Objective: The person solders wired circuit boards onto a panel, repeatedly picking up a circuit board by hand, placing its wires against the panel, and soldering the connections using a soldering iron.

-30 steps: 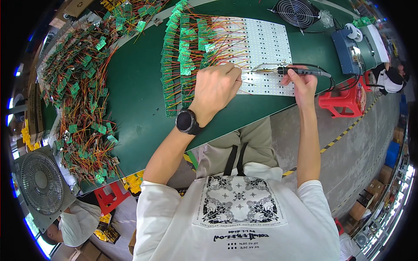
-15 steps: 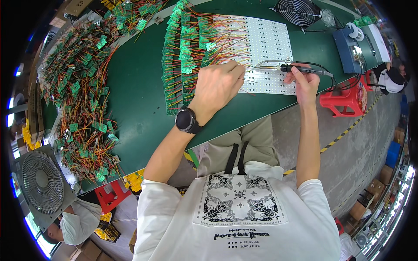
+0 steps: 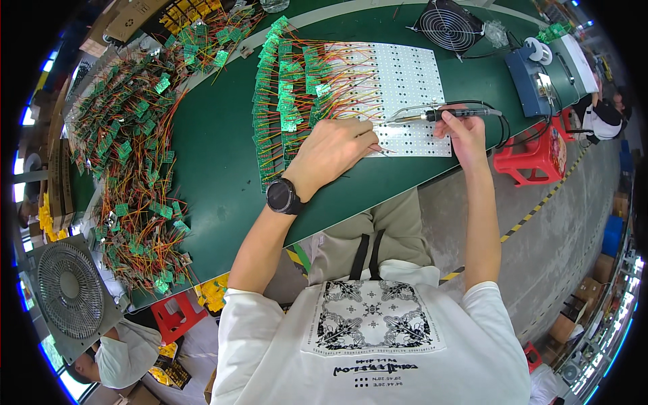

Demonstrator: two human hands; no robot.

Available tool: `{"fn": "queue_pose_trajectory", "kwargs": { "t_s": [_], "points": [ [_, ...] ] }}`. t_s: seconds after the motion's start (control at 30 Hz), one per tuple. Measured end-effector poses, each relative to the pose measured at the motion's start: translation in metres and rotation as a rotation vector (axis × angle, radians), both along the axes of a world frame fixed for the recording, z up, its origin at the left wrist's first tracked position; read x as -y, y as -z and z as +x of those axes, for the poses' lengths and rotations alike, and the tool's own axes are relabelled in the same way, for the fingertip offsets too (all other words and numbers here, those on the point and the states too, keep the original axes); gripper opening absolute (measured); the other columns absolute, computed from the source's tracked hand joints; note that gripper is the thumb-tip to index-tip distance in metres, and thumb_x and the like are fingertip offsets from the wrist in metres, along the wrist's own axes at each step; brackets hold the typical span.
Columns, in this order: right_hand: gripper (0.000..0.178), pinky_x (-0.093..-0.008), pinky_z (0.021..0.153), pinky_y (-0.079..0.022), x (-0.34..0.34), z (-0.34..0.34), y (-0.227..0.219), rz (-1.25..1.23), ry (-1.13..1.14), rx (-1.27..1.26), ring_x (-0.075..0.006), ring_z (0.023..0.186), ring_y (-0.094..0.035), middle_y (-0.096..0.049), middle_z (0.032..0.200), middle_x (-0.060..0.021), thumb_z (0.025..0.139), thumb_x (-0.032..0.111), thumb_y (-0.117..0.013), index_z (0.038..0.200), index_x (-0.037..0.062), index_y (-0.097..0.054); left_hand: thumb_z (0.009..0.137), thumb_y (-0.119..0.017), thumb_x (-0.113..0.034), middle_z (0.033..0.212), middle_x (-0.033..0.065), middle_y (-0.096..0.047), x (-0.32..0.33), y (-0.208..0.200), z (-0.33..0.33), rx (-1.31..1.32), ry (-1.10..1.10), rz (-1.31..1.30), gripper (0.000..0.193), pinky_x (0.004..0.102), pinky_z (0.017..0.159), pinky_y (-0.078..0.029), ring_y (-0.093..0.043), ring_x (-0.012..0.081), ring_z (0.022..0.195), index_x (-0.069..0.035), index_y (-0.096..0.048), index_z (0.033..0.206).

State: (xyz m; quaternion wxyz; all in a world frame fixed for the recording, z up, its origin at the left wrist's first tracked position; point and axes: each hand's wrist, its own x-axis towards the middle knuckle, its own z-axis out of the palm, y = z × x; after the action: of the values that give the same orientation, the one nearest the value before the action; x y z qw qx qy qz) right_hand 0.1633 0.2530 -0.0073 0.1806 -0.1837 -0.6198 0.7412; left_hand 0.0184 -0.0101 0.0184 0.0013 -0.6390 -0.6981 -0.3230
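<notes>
My right hand (image 3: 463, 138) grips the black handle of a soldering iron (image 3: 437, 115), whose metal tip points left over a white perforated board (image 3: 413, 88). Closed fingers of my left hand (image 3: 334, 152) pinch thin wires (image 3: 385, 150) at the board's near left part, close to the iron's tip; the exact grip is partly hidden. Rows of small green circuit boards (image 3: 289, 88) lie left of the white board. Red and yellow wires (image 3: 351, 77) run from them onto its left side. A dark watch sits on my left wrist.
A large heap of wired green circuit boards (image 3: 138, 142) covers the table's left side. At the far right stand a black fan (image 3: 449, 25) and a blue soldering station (image 3: 530, 84) with a cable to the iron. A red stool (image 3: 533, 162) stands beyond the table edge.
The view has shifted a little, so the table appears lower. My left hand and the iron's tip have moved slightly toward the white board's near edge. My right hand still holds the iron.
</notes>
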Motion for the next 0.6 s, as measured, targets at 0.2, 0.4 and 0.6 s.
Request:
{"fn": "queue_pose_trajectory", "kwargs": {
  "t_s": [0.2,0.4,0.6],
  "points": [
    [0.019,-0.0288,0.06,-0.051,0.0046,0.0047,0.0095,0.101,0.008,-0.064,-0.0183,0.064,-0.065,-0.067,0.077,-0.0131,0.088,0.005,-0.067,0.101,-0.0079,-0.063,0.081,-0.069,-0.012,0.079,0.0073,-0.06,-0.0033,0.0029,0.0014,-0.059,-0.145,0.051,0.01,0.0383,0.06,-0.05,-0.063,0.0273,0.073,-0.004,-0.064,0.084],
    [0.019,-0.029,0.06,-0.051,0.0043,0.0039,0.0075,0.108,-0.021,-0.084,-0.0183,0.064,-0.065,-0.067,0.077,-0.0132,0.088,0.003,-0.066,0.102,-0.0086,-0.062,0.083,-0.069,-0.012,0.082,0.0085,-0.06,-0.0029,0.0078,-0.0047,-0.101,-0.204,0.071,0.01,0.0396,0.06,-0.051,-0.062,0.0292,0.071,-0.005,-0.063,0.087],
    [0.02,-0.029,0.06,-0.051,0.0046,0.0046,0.0071,0.128,-0.025,-0.095,-0.0185,0.065,-0.066,-0.067,0.077,-0.0133,0.088,0.003,-0.067,0.103,-0.0089,-0.062,0.084,-0.067,-0.01,0.087,0.0101,-0.06,-0.0003,0.0033,-0.007,-0.031,-0.195,0.038,0.011,0.0408,0.06,-0.051,-0.062,0.032,0.071,-0.003,-0.061,0.09]
  ]
}}
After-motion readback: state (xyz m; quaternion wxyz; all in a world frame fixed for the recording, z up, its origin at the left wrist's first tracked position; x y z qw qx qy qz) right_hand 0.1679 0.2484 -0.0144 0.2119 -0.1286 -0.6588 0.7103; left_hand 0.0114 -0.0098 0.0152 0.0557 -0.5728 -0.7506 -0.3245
